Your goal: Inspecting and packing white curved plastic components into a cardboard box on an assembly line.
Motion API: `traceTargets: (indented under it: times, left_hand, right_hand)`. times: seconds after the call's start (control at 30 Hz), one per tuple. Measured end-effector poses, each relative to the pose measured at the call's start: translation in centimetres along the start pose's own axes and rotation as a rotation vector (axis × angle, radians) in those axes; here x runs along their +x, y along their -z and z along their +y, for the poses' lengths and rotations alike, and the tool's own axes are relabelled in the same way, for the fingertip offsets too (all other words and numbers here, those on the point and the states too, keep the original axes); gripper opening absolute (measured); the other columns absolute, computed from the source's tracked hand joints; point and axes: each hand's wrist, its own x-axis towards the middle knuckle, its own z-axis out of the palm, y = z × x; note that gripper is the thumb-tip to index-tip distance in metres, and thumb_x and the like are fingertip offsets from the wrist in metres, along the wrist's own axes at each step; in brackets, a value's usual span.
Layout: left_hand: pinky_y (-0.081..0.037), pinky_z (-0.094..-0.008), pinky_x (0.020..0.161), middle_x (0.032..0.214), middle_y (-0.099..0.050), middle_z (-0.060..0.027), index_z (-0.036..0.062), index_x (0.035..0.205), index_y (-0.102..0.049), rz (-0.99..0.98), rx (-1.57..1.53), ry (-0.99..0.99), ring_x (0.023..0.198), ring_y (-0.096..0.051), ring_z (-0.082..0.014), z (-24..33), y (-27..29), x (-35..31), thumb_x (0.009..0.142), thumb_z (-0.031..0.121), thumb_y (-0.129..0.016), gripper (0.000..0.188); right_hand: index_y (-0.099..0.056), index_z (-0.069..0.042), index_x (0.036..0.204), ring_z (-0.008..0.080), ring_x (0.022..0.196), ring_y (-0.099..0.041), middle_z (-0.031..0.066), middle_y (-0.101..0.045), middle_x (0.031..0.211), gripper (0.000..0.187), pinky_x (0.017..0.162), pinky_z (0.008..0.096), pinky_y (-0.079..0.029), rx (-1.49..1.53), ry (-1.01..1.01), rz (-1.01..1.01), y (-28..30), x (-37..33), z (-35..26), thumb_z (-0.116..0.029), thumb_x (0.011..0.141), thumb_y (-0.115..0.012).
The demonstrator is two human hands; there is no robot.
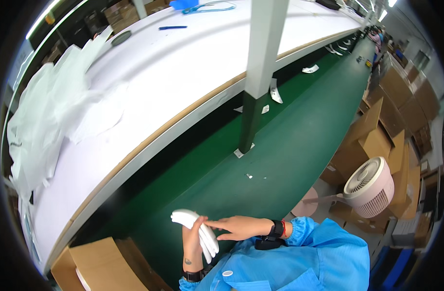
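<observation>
My left hand (191, 242) is closed around a small stack of curved white plastic-looking strips (208, 238), held over the near end of the green conveyor belt (299, 140). The strips bend over the hand, one end pointing left and the other hanging down toward my body. Reaching in from the right, my right hand (239, 227) has its fingers stretched out and apart, with the fingertips beside the strips and the left thumb. Whether those fingertips touch the strips I cannot tell.
Beyond the belt runs a long white worktable (173, 82), with a grey-green post (263, 53) at its edge. Translucent sheeting (52, 111) lies at left. An opened cardboard box (98, 262) stands lower left. A pink fan (370, 186) and cartons (396, 92) stand at right.
</observation>
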Motion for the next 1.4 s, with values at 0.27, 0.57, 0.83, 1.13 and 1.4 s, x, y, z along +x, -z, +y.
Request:
traceTargets:
  times: [0.27,0.57,0.83,1.13,1.4]
  left_hand:
    - [-0.052,-0.0357,0.062,0.083,-0.061,-0.014,-0.0008,0.099,-0.048,0.142,0.071,0.178,0.07,-0.065,-0.0274,-4.0,3.1,-0.7,0.082,0.01,-0.063,0.026]
    - [-0.052,-0.0357,0.061,0.085,-0.06,-0.0143,0.0005,0.105,-0.044,0.245,0.071,0.222,0.07,-0.065,-0.027,-4.4,3.9,0.9,0.083,0.006,-0.062,0.03]
    - [-0.046,-0.028,0.072,0.085,-0.063,-0.0073,0.0024,0.099,-0.06,0.182,0.216,0.221,0.078,-0.06,-0.0186,1.0,-1.0,-0.6,0.085,0.026,-0.064,0.028]
    - [-0.047,-0.0294,0.075,0.089,-0.062,-0.008,0.0003,0.101,-0.059,0.183,0.171,0.244,0.082,-0.059,-0.0179,0.6,-0.7,-2.2,0.086,0.024,-0.062,0.028]
    - [-0.052,-0.036,0.064,0.087,-0.061,-0.0147,-0.0002,0.109,-0.045,0.146,0.03,0.218,0.074,-0.065,-0.0284,-4.0,1.3,0.7,0.082,0.008,-0.065,0.035]
  right_hand:
    - [-0.058,-0.007,0.114,0.0369,0.096,-0.06,0.0197,-0.064,0.102,0.038,0.081,0.0432,-0.048,-0.395,-0.48,0.035,7.5,-0.7,13.2,-0.033,0.086,-0.055]
    - [-0.055,-0.013,0.123,0.0445,0.117,-0.046,0.0323,-0.048,0.123,0.043,0.096,0.046,-0.041,-0.246,-0.487,1.053,22.2,4.0,29.4,-0.031,0.084,-0.056]
    - [-0.047,-0.016,0.134,0.0436,0.121,-0.044,0.0269,-0.041,0.134,0.062,0.102,0.0458,-0.035,-0.169,-0.375,1.232,27.5,9.6,37.5,-0.047,0.08,-0.056]
    - [-0.044,0.001,0.122,0.0373,0.116,-0.043,0.0204,-0.044,0.121,0.046,0.102,0.0391,-0.034,-0.103,-0.075,1.844,27.0,5.1,25.2,-0.004,0.08,-0.061]
    - [-0.04,-0.011,0.124,0.0079,0.078,-0.058,0.006,-0.054,0.107,0.047,0.067,0.0207,-0.048,0.379,0.099,1.507,20.6,-4.3,16.3,0.007,0.084,-0.054]
